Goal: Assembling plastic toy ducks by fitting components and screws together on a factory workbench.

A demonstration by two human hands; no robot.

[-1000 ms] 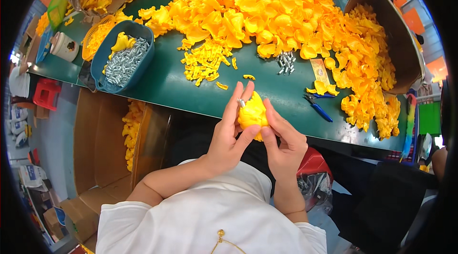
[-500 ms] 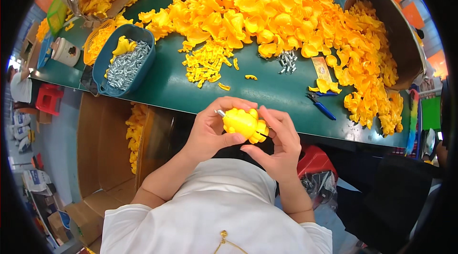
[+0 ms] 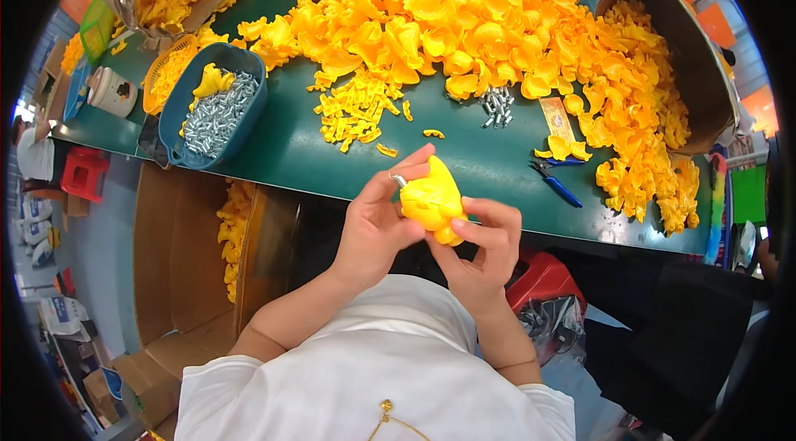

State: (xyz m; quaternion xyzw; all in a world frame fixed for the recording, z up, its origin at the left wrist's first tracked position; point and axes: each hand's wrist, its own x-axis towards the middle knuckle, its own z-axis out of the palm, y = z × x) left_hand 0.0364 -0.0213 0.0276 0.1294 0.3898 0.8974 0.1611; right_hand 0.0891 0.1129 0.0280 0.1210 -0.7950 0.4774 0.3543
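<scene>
In front of my chest I hold a shiny yellow plastic figure [image 3: 434, 199] between both hands, near the table's front edge. My left hand [image 3: 369, 225] is closed on its left side, thumb low and fingers higher up. A small silver metal pin [image 3: 399, 181] sticks out on that side, by my left fingertips; how it sits in the figure is hidden. My right hand [image 3: 487, 250] pinches the lower right end of the figure with thumb and fingers. Beyond my hands, a heap of small yellow pieces [image 3: 356, 109] lies on the green table [image 3: 307, 138].
A large pile of yellow shells [image 3: 464, 10] covers the table's far side. A blue basket [image 3: 172, 113] of metal pins stands left. Loose metal pins [image 3: 497, 106] and blue-handled cutters [image 3: 562, 190] lie to the right. Cardboard boxes stand at right [image 3: 705, 68] and below left [image 3: 178, 250].
The yellow figure has been turned in my hands, so a pointed part now faces up and away. My left fingers reach higher, and my right fingers have closed in on its lower end.
</scene>
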